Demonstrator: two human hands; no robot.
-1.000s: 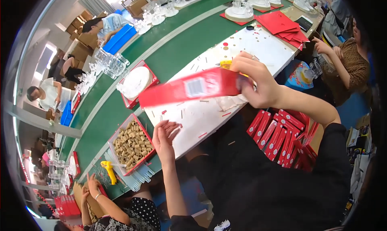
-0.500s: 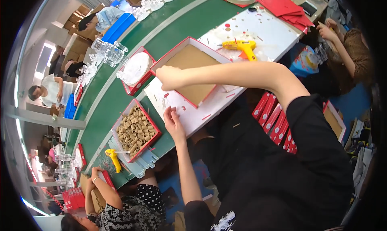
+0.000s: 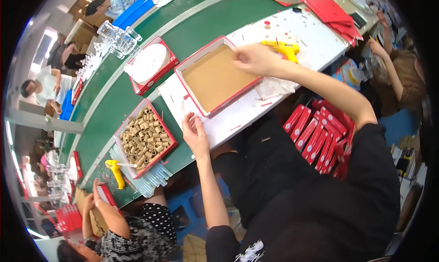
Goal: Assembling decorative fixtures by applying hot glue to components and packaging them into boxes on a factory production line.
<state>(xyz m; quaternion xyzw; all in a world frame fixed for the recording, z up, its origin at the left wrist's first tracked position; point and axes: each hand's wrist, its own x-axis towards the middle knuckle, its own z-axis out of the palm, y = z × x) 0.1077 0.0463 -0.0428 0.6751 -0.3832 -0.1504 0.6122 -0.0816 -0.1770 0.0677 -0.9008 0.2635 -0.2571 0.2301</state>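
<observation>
An open shallow box (image 3: 215, 77) with red outer edges, white inner walls and a brown cardboard bottom lies on the white work board (image 3: 228, 122). Over its right end hovers my right hand (image 3: 256, 59), fingers curled in; whatever they may hold is hidden. My left hand (image 3: 196, 137) rests at the board's near left edge, palm partly up, fingers loosely bent and apart, nothing in it. Close to that hand stands a red-and-white box of short brown cardboard tubes (image 3: 146, 136). A yellow glue gun (image 3: 287, 50) lies beyond my right hand, partly covered by it.
Farther left, a red box (image 3: 153, 79) holds white round discs. Clear plastic figures (image 3: 120, 39) stand on the green table (image 3: 192, 31). Another yellow glue gun (image 3: 115, 173) lies beside glue sticks (image 3: 151, 179). Red packages (image 3: 315, 141) are stacked by my right side. Co-workers sit on both sides.
My right hand has moved from the box's left side across to its right end. The box's near corner now lies closer to my left hand. The view has shifted slightly.
</observation>
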